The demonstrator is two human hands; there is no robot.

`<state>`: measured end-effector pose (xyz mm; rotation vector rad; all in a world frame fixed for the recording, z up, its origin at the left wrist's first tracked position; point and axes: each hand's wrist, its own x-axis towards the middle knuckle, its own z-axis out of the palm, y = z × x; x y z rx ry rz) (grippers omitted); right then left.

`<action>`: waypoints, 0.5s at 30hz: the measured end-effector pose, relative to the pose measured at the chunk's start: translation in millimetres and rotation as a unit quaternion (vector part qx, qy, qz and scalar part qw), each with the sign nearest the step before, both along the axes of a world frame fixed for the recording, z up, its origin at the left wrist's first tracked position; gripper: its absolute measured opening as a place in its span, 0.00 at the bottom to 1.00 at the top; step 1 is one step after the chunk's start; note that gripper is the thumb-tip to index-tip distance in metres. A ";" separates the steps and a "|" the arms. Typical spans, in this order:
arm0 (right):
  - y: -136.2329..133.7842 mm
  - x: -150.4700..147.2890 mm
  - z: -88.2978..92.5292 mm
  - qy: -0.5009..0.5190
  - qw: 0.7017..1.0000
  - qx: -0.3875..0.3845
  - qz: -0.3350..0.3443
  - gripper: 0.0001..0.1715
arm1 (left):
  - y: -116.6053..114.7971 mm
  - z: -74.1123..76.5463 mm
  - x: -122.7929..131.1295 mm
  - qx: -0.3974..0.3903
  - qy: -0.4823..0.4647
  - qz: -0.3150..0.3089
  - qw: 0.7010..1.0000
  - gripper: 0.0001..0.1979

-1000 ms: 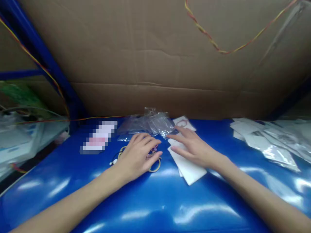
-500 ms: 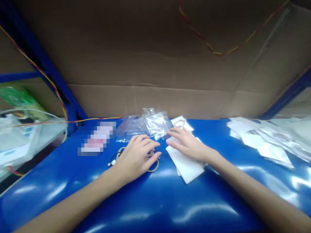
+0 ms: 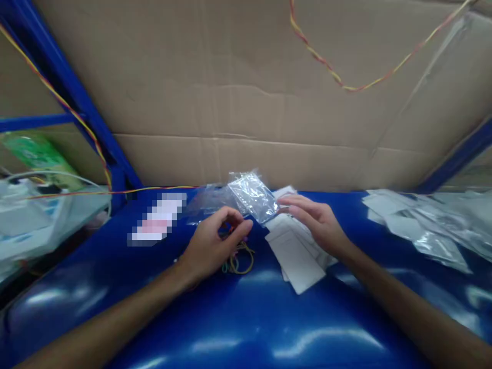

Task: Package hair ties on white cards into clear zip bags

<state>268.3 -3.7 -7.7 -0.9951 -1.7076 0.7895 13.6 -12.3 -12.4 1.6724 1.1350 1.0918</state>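
Note:
My left hand [image 3: 213,243] is curled over a small tangle of coloured elastic bands [image 3: 243,264]. Its thumb and fingers are closed together, with bits of red and blue showing inside the curl; what they pinch is too small to make out. My right hand [image 3: 317,220] reaches to the right edge of a shiny clear plastic bag [image 3: 253,197], its fingertips and thumb closed at that edge. Under and beside this hand lies a loose pile of white cards [image 3: 295,261]. Another white card [image 3: 285,191] shows partly behind the fingers.
More clear bags [image 3: 209,200] lie flat at the back of the blue table [image 3: 238,323]. A blurred-out pink and white item [image 3: 157,220] is at left. Bagged white cards [image 3: 415,220] are heaped at right. A cardboard wall [image 3: 246,102] with a twisted red-yellow wire [image 3: 348,88] stands behind.
My left fingers have curled inward from a looser spread over the bands. My right hand has moved slightly right off the cards to the bag's edge, and the bag has shifted.

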 end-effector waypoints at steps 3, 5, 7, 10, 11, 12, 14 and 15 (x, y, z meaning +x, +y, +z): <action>-7.0 -4.2 0.8 -0.003 1.000 -0.017 0.019 0.15 | 3.1 5.3 1.9 -0.080 -0.047 -0.003 0.996 0.18; -11.1 -8.9 -0.4 -0.005 0.999 -0.023 0.032 0.14 | 5.8 7.2 1.8 -0.098 -0.077 -0.005 0.992 0.20; -13.6 -13.9 -2.7 0.011 0.998 -0.037 0.042 0.12 | 6.9 7.8 1.2 -0.127 -0.123 -0.027 0.984 0.21; -13.9 -18.8 -7.8 0.059 0.996 -0.064 0.036 0.11 | 4.4 7.8 1.3 -0.153 -0.186 -0.081 0.967 0.20; -13.3 -19.3 -9.7 0.073 0.994 -0.078 0.030 0.11 | 2.9 7.8 1.6 -0.156 -0.202 -0.097 0.962 0.20; -12.5 -19.3 -11.5 0.083 0.991 -0.097 0.028 0.12 | 1.4 7.7 1.9 -0.161 -0.213 -0.113 0.957 0.21; -11.0 -18.3 -14.4 0.098 0.984 -0.144 0.032 0.13 | -1.0 7.0 2.4 -0.171 -0.223 -0.136 0.950 0.22; -10.4 -17.5 -15.4 0.107 0.979 -0.168 0.037 0.13 | -1.6 6.3 2.5 -0.175 -0.221 -0.138 0.950 0.23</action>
